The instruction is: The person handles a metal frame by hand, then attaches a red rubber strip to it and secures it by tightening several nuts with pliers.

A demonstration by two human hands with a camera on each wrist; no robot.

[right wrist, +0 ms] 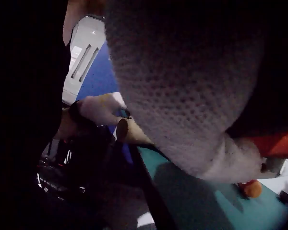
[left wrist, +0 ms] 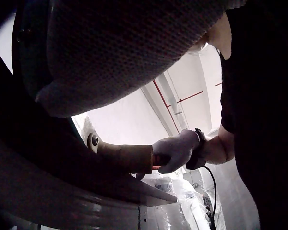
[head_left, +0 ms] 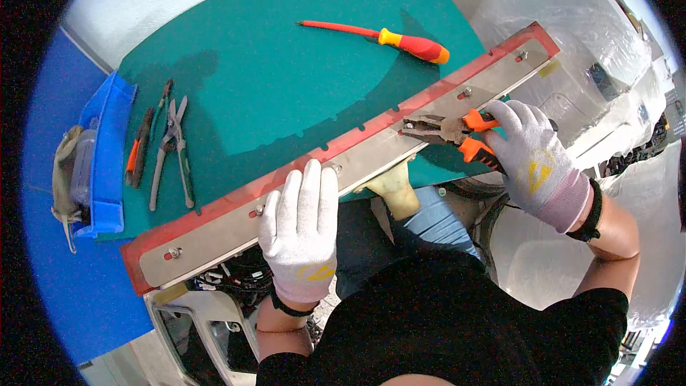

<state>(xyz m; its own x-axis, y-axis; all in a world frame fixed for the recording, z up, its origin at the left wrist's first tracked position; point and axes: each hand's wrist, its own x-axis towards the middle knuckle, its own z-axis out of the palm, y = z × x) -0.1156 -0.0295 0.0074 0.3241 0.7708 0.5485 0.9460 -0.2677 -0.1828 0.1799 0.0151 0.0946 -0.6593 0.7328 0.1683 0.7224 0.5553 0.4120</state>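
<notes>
Standing leftmost is a blue plastic bin [head_left: 108,196]; a long, red-edged metal strip [head_left: 368,150] spans the smooth green counter [head_left: 264,64]; on it the knit-gloved left hand [head_left: 300,232] rests, fingers straight; the right hand [head_left: 536,164] grips orange-handled pliers [head_left: 454,131]; crinkled clear sheeting [head_left: 557,21] lies rightmost.

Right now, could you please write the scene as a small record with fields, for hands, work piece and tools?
left hand: gloved, fingers straight, resting on the metal strip
right hand: gloved, gripping the orange-handled pliers
pliers' jaws: at a small bolt on the strip; contact cannot be told
strip: long, red-edged, lying slantwise across the green mat
screwdriver: red and yellow, on the mat beyond the strip
snips: blades apart, on the mat's left side
bin: blue, left of the snips
</notes>
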